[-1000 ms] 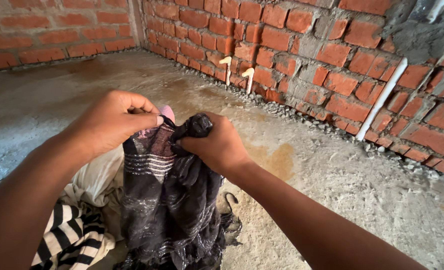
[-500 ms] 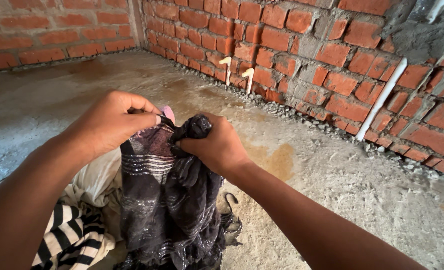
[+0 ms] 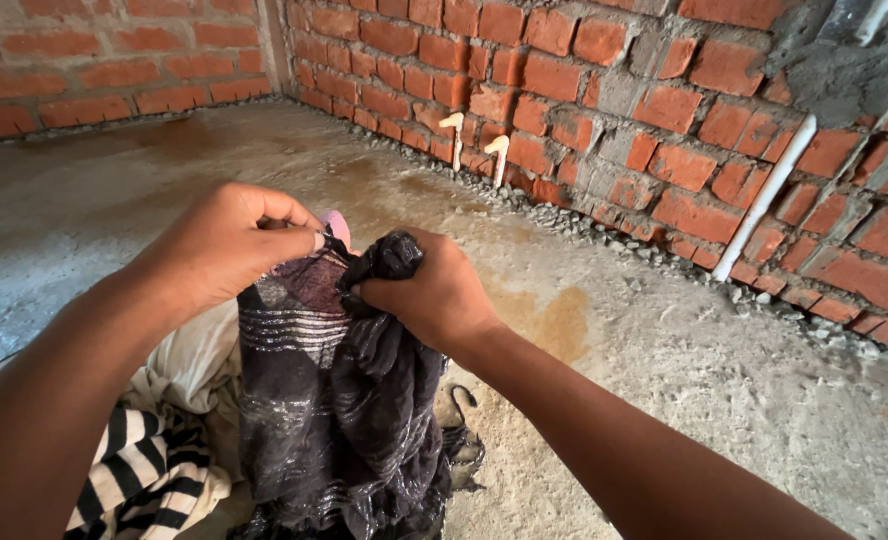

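Centre frame: left hand (image 3: 226, 243) and right hand (image 3: 434, 295), fingers clenched on the dark striped cloth (image 3: 339, 400), bunched between them; below, lower left, perhaps a basin beneath the striped laundry (image 3: 139, 470).

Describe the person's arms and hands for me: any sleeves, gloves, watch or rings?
Both forearms are bare as far as the picture shows, with no sleeves in view. The left hand and right hand wear no gloves. No watch, bracelet or ring shows on either wrist or on the visible fingers. The fingernails look short and unpainted.
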